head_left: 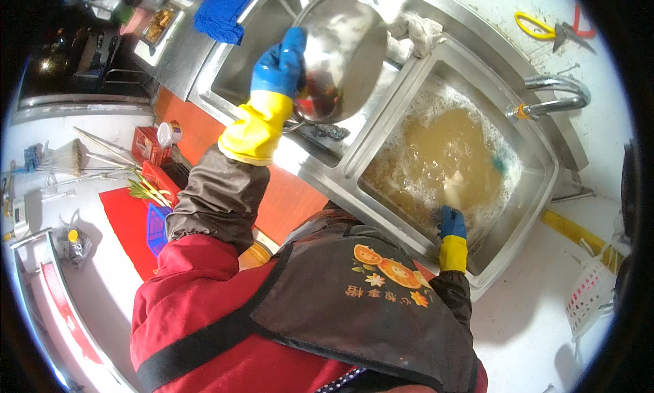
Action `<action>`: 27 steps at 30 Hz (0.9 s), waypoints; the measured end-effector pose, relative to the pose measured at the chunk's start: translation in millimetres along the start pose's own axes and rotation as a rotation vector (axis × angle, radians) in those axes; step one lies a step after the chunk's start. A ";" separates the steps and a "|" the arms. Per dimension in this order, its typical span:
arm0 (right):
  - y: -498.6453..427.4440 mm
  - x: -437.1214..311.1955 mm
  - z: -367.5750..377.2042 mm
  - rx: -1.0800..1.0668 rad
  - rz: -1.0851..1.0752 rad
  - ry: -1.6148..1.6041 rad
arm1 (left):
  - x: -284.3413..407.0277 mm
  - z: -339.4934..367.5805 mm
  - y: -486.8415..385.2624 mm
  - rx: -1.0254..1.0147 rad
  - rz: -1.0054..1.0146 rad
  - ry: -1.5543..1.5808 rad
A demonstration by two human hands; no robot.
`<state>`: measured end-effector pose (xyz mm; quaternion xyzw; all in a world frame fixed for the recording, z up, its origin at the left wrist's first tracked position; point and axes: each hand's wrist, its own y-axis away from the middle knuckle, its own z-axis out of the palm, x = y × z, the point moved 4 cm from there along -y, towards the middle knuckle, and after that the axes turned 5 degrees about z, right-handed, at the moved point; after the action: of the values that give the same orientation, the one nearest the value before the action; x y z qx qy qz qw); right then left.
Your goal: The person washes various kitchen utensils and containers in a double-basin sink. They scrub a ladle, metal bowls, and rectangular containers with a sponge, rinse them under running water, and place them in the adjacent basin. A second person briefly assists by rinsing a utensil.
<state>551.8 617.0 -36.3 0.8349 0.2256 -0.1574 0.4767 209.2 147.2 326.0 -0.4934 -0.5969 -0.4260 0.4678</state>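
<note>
My left hand (pixel 278 60), in a blue and yellow rubber glove, grips the rim of a shiny stainless steel basin (pixel 352 50). The basin is tilted and held over the left side of a double steel sink. My right hand (pixel 452 223), gloved the same way, is at the near side of the right sink bowl (pixel 529 173), its fingertips at the murky brown, foamy water (pixel 449 137). A pale object (pixel 452 188) shows in the water just beyond those fingers; whether they hold it cannot be told. A green patch (pixel 498 163), perhaps a scouring pad, shows through the foam.
A chrome faucet (pixel 554 104) arches at the right bowl's far edge. A grey rag (pixel 421 32) lies on the divider, a blue cloth (pixel 222 12) at the left bowl. Scissors (pixel 557 31) hang on the wall. Spring onions (pixel 148 191) stick out near a blue basket (pixel 157 229).
</note>
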 end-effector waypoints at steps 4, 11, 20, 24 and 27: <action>-9.0 1.6 4.1 -0.063 -0.008 -0.013 | -54.0 10.8 -25.5 0.021 0.141 -0.582; -33.9 37.1 -0.8 -0.144 -0.171 -0.176 | -171.9 49.9 -16.4 -0.396 -0.028 -0.978; 9.1 -73.9 -47.8 0.016 0.051 -0.644 | -141.5 95.5 60.9 -0.246 0.305 -0.569; 46.6 -155.1 -32.8 0.019 0.117 -0.628 | -130.7 121.9 105.6 -0.513 0.101 -0.804; 66.6 -190.7 14.5 -0.050 -0.259 0.000 | -126.4 123.9 111.5 -0.468 0.127 -0.815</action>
<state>424.4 531.6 96.0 0.7866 0.3353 -0.2118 0.4733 311.8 260.0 182.8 -0.7478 -0.5886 -0.2914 0.0969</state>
